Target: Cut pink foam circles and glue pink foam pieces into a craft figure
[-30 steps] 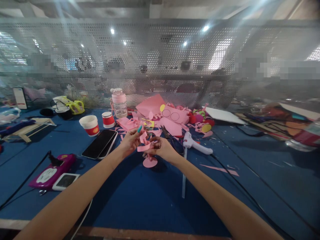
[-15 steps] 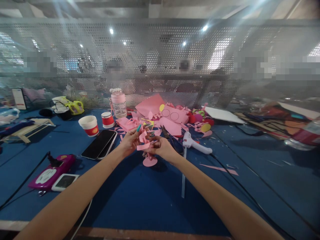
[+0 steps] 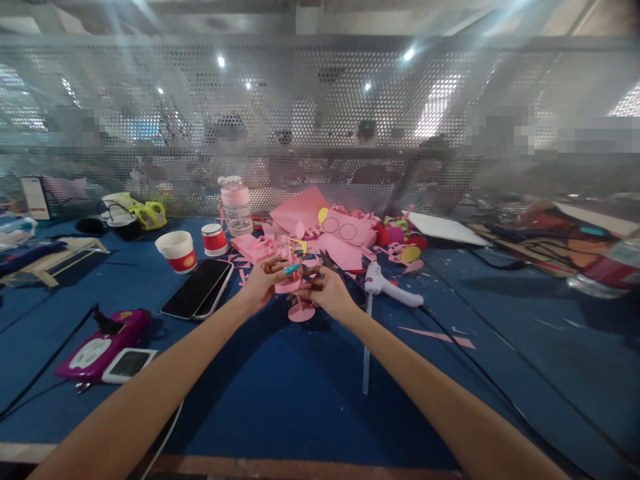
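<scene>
Near the middle of the blue table, my left hand point(image 3: 263, 283) is closed on a curled pink paper strip point(image 3: 288, 287). A long teal nail shows on that hand. Close on the right, my right hand point(image 3: 327, 290) has its fingers bent round a pink paper piece with a round pink disc point(image 3: 301, 311) at its bottom. The fingers hide most of the piece, and I cannot tell how the strip and disc join. Behind the hands lie pink paper sheets point(image 3: 345, 250) and scraps, one sheet with two drawn circles.
A white glue gun point(image 3: 395, 290) with a clear glue stick and black cord lies right. Dark-handled scissors point(image 3: 333, 263) are beside my right hand. Left are a phone point(image 3: 197, 288), paper cups point(image 3: 177, 252), a pink-lidded bottle point(image 3: 237, 207) and a purple power strip point(image 3: 103, 347).
My left fingers have moved right and down over the strip, closer to my right hand. The strip now lies lower and more bunched; the pink disc has risen slightly.
</scene>
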`<state>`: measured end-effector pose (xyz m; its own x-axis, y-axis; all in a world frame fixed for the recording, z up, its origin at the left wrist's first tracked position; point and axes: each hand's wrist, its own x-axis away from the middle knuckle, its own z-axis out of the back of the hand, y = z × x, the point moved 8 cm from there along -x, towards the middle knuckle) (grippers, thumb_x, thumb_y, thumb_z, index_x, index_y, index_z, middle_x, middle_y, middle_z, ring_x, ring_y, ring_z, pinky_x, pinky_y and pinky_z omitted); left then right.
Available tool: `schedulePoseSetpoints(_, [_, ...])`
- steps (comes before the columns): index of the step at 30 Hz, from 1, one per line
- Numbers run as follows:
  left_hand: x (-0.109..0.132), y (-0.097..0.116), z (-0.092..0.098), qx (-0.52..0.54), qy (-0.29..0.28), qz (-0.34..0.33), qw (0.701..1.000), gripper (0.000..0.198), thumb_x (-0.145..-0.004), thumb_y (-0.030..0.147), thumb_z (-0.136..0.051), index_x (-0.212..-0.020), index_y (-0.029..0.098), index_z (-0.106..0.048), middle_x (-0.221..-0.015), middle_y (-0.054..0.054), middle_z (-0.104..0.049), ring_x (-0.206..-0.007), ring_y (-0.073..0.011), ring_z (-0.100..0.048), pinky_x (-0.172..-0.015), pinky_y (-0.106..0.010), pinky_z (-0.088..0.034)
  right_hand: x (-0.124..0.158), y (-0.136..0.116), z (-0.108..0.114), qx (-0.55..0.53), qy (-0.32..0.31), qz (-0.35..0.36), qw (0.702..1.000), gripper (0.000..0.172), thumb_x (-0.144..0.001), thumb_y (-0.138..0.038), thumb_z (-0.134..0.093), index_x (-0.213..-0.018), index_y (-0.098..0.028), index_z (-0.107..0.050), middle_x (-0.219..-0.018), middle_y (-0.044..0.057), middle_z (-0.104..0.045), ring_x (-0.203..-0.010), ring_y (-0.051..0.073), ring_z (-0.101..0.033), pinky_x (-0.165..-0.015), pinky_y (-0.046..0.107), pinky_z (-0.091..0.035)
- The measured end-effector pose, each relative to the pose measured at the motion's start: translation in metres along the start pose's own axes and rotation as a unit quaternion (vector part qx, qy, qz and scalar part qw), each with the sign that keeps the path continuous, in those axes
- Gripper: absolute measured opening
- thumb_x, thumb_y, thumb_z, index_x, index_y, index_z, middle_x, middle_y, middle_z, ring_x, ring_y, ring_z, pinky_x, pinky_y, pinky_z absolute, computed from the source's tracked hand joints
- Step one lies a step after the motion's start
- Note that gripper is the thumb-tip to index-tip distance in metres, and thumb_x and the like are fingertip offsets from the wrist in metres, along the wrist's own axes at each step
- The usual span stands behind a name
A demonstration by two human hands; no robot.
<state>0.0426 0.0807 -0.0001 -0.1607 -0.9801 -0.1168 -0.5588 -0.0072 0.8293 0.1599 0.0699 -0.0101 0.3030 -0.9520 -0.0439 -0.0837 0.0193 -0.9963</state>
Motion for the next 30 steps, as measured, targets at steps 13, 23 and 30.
schedulePoseSetpoints(13, [0.004, 0.001, -0.001, 0.029, -0.011, 0.032, 0.999, 0.024, -0.063, 0.014, -0.073, -0.085, 0.013, -0.065, -0.078, -0.005, -0.071, -0.065, -0.0152, -0.066, -0.059, -0.025, -0.053, -0.004, 0.005, 0.004, 0.005, 0.002, 0.01, 1.0, 0.054, -0.046, -0.031, -0.082, -0.083, -0.019, -0.045, -0.059, -0.002, -0.066, -0.055, 0.019, -0.067, -0.052, 0.029, -0.054])
schedulePoseSetpoints(23, [0.004, 0.0, -0.005, 0.03, -0.063, 0.015, 0.997, 0.048, -0.047, 0.029, -0.083, -0.09, 0.016, -0.064, -0.084, -0.004, -0.069, -0.073, -0.0155, -0.065, -0.063, -0.025, -0.053, 0.0, 0.0, 0.004, 0.0, 0.004, -0.002, 1.0, 0.056, -0.047, -0.035, -0.081, -0.087, -0.02, -0.044, -0.062, -0.002, -0.066, -0.055, 0.018, -0.066, -0.051, 0.028, -0.052])
schedulePoseSetpoints(30, [0.013, 0.003, -0.024, -0.062, -0.141, 0.035, 0.987, 0.052, -0.049, 0.026, -0.082, -0.096, 0.013, -0.065, -0.092, -0.009, -0.068, -0.07, -0.0137, -0.064, -0.059, -0.021, -0.049, 0.0, -0.009, 0.003, -0.01, -0.003, 0.022, 1.0, 0.06, -0.046, -0.03, -0.082, -0.095, -0.017, -0.049, -0.059, -0.004, -0.064, -0.056, 0.016, -0.064, -0.063, 0.031, -0.054])
